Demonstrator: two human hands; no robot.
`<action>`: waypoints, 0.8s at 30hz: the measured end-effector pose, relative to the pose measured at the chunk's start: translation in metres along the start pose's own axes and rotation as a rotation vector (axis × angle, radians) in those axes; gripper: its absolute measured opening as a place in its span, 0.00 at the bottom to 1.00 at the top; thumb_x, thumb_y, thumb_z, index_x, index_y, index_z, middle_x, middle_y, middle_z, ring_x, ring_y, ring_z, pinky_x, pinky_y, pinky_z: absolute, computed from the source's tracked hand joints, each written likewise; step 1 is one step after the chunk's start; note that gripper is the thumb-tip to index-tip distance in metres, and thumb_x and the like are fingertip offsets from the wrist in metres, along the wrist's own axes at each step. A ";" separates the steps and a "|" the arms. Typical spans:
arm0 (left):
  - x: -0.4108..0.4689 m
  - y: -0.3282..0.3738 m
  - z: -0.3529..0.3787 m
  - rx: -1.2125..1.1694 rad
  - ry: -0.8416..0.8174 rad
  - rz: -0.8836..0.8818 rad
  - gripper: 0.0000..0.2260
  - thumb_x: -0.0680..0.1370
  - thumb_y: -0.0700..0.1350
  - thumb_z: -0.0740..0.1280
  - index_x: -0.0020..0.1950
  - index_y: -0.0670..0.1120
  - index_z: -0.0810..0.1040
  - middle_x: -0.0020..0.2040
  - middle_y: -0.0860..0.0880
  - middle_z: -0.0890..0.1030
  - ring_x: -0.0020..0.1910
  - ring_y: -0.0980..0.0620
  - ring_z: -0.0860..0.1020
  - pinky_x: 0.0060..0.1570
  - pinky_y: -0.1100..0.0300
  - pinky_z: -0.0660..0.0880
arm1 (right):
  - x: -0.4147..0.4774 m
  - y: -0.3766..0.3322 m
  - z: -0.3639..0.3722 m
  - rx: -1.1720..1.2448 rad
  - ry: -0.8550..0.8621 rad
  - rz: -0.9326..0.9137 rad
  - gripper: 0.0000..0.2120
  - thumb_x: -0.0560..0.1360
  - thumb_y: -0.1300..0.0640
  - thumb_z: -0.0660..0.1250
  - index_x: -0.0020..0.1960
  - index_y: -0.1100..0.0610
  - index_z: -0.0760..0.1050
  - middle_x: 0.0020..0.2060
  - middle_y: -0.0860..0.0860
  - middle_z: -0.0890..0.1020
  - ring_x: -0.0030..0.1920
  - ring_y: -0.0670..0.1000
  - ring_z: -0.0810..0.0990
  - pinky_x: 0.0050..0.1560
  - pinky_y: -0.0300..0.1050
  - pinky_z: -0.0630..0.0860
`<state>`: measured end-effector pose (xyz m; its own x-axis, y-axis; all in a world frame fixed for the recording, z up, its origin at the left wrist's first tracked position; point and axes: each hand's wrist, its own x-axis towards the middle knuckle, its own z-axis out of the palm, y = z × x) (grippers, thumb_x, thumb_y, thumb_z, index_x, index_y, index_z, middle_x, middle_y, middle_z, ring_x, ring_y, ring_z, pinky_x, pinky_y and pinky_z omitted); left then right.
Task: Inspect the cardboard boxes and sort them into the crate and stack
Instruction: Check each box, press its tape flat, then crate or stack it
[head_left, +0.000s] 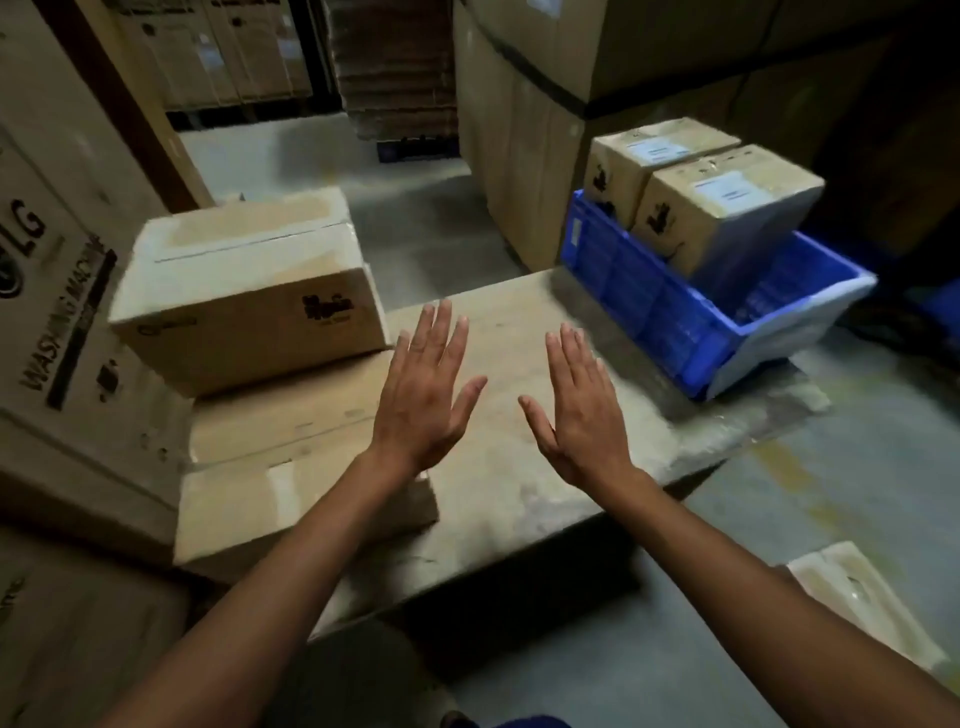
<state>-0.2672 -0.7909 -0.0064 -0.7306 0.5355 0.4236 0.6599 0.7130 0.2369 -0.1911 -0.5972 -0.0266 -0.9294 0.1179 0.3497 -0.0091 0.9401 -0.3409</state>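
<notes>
My left hand (426, 395) and my right hand (579, 410) hover side by side, backs up, fingers straight and spread, holding nothing, over a large flat cardboard surface (519, 499). To the left a taped cardboard box (244, 291) sits on top of a wider box (291, 467), forming a stack. At the right a blue plastic crate (670, 317) rests on the far corner of the surface. Two labelled cardboard boxes stand in it, one nearer (727, 208) and one behind (649, 161).
Tall printed appliance cartons (57, 291) wall the left side. Big strapped cartons (597, 93) rise behind the crate. Concrete floor (415, 208) opens between them toward a pallet of flat cardboard (395, 67). A pale flat piece (857, 587) lies at the lower right.
</notes>
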 end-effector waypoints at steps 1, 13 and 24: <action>0.008 0.028 0.006 -0.018 0.007 0.029 0.29 0.83 0.58 0.51 0.80 0.44 0.55 0.81 0.45 0.50 0.81 0.47 0.46 0.77 0.43 0.51 | -0.012 0.018 -0.018 -0.004 0.034 0.028 0.35 0.81 0.41 0.55 0.82 0.56 0.48 0.81 0.55 0.50 0.81 0.54 0.48 0.78 0.56 0.52; 0.071 0.371 0.103 -0.295 -0.068 0.515 0.29 0.81 0.56 0.55 0.78 0.41 0.63 0.80 0.40 0.57 0.79 0.42 0.54 0.75 0.40 0.57 | -0.206 0.241 -0.203 -0.136 0.351 0.432 0.34 0.79 0.44 0.57 0.80 0.60 0.57 0.79 0.59 0.59 0.79 0.58 0.58 0.73 0.60 0.66; 0.094 0.569 0.207 -1.188 -0.858 -0.024 0.26 0.84 0.59 0.50 0.78 0.46 0.63 0.78 0.49 0.64 0.77 0.52 0.61 0.76 0.52 0.54 | -0.350 0.383 -0.257 0.738 0.808 1.240 0.30 0.81 0.38 0.58 0.78 0.51 0.62 0.77 0.49 0.66 0.76 0.49 0.65 0.75 0.52 0.62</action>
<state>0.0031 -0.2414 -0.0129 -0.3405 0.9313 -0.1291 0.0888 0.1686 0.9817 0.2257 -0.1965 -0.0548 -0.0859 0.9799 -0.1799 0.1630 -0.1643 -0.9728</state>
